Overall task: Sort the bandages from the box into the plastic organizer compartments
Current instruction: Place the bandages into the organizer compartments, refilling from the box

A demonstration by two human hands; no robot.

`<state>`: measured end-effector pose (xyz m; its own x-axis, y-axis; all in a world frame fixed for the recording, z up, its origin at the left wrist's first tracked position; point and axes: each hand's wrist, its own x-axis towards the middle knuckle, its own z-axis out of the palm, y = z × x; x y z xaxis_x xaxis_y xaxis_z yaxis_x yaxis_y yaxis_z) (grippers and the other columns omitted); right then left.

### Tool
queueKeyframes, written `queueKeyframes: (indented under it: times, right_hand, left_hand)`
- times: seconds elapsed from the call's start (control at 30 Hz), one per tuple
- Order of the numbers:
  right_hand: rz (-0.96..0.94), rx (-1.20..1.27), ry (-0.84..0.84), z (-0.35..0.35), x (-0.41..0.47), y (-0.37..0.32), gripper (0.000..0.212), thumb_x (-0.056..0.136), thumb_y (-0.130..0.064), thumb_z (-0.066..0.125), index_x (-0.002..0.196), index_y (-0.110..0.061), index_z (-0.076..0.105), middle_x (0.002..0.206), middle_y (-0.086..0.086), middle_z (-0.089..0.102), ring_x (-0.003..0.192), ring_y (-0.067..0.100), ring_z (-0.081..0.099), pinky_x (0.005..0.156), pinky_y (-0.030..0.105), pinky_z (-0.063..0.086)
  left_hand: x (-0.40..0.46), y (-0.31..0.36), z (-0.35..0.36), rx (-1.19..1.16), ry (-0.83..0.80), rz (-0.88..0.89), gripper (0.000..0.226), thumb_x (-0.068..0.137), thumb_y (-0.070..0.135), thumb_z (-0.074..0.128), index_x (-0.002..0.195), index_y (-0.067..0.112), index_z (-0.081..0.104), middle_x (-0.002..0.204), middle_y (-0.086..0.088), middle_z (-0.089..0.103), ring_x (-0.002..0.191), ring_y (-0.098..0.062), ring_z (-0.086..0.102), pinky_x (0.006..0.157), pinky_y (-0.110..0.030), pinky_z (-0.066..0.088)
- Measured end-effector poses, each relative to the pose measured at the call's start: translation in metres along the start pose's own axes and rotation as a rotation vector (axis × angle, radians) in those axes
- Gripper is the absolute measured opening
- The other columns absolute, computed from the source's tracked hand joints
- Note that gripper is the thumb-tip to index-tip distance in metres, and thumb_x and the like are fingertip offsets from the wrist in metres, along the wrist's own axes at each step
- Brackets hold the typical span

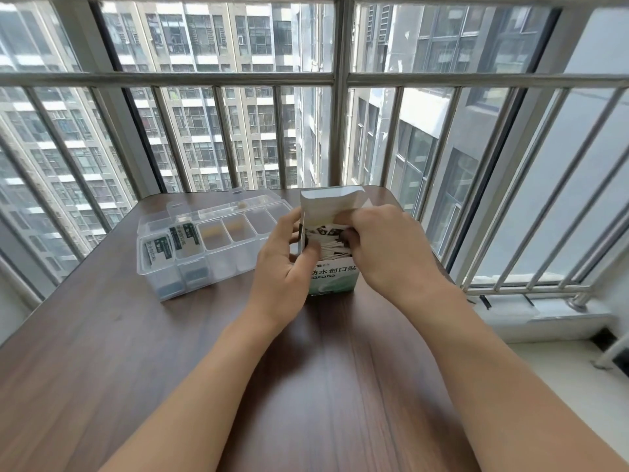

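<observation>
Bandage box (335, 279) stands upright on the wooden desk (170, 352), flap open, packed with wrapped bandages (332, 243). Left hand (284, 264) has its grip curled round the box's left edge, thumb hooked inside the opening. Right hand (381, 247) has its fingers down in the top, pinching at the bandages. Clear plastic organizer (207, 243) sits just left of the box, lid open, a few bandages already in its two leftmost compartments
</observation>
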<state>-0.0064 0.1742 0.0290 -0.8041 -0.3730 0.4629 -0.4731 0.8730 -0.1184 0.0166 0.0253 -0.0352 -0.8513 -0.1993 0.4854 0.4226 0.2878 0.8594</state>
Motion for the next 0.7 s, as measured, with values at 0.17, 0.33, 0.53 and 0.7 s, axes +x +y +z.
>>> queueKeyframes:
  times: [0.17,0.33,0.53,0.7]
  right_hand:
    - [-0.006,0.347,0.162,-0.002,0.003,0.009,0.023,0.093,-0.015,0.056,0.107,-0.025,0.071,0.092,-0.005,0.073,0.084,0.023,0.065,0.074,0.045,0.055]
    - [0.008,0.518,0.082,0.004,0.007,0.012,0.014,0.094,-0.018,0.059,0.099,-0.029,0.066,0.08,-0.01,0.066,0.076,0.014,0.061,0.072,0.044,0.053]
    - [-0.032,0.611,0.264,0.007,0.007,0.015,0.01,0.1,-0.021,0.059,0.101,-0.016,0.067,0.071,-0.004,0.066,0.054,0.009,0.055,0.051,0.032,0.049]
    - [0.061,0.972,0.436,-0.016,0.009,0.023,0.012,0.099,-0.018,0.063,0.102,-0.009,0.069,0.079,0.001,0.068,0.059,0.014,0.056,0.05,0.026,0.049]
  left_hand:
    - [0.002,-0.001,-0.002,-0.06,0.035,-0.081,0.042,0.088,0.024,0.054,0.128,0.037,0.055,0.109,-0.001,0.071,0.101,-0.028,0.068,0.079,-0.045,0.06]
    - [0.003,-0.001,-0.001,-0.092,0.035,-0.1,0.04,0.092,0.021,0.054,0.13,0.034,0.056,0.11,0.001,0.072,0.1,-0.025,0.069,0.083,-0.043,0.06]
    - [0.003,-0.002,0.0,-0.06,0.074,-0.147,0.036,0.099,0.033,0.059,0.134,0.029,0.054,0.11,0.003,0.07,0.096,-0.012,0.067,0.081,-0.03,0.059]
    - [0.002,-0.003,0.0,-0.092,0.056,-0.18,0.059,0.091,0.061,0.059,0.139,0.028,0.051,0.12,0.008,0.067,0.11,-0.01,0.065,0.091,-0.03,0.056]
